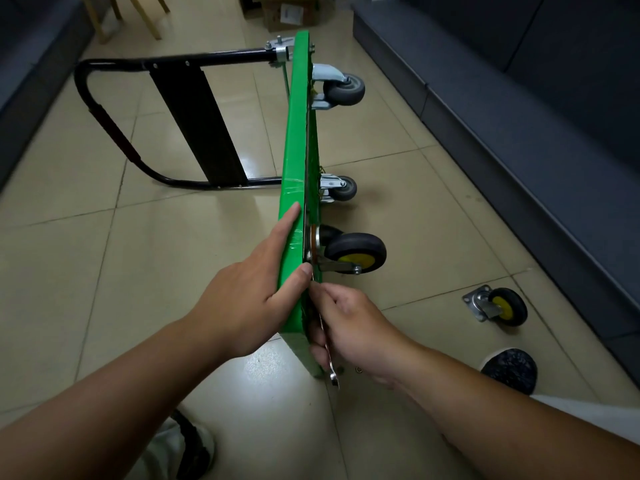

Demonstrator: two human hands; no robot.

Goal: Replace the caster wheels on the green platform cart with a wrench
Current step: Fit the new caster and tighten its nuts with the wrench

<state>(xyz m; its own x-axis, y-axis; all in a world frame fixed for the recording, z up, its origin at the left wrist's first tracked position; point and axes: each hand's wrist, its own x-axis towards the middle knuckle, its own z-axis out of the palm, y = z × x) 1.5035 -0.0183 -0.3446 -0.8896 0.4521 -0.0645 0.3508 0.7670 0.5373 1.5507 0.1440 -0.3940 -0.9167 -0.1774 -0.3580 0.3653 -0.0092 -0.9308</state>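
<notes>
Fingers of the right hand (349, 327) curl round the shank of a wrench (329, 358), whose far end reaches up along the platform's right face towards the base plate of the nearest caster (356, 252), a black wheel with a yellow hub. The left hand (256, 282) lies relaxed on the upper edge of the green platform cart (298, 133), index finger straight along it, thumb pressed to the rim just near of that plate.

The cart stands on its side on the tiled floor (173, 220), running from near to far, its black handle (138, 116) lying out to the left. Two grey casters (343, 188) (344, 88) sit farther along the right face. A loose yellow-hubbed caster (498, 306) lies on the floor to the right, well apart from the cart. A dark shoe (509, 370) shows near right, beside a dark sofa (519, 98).
</notes>
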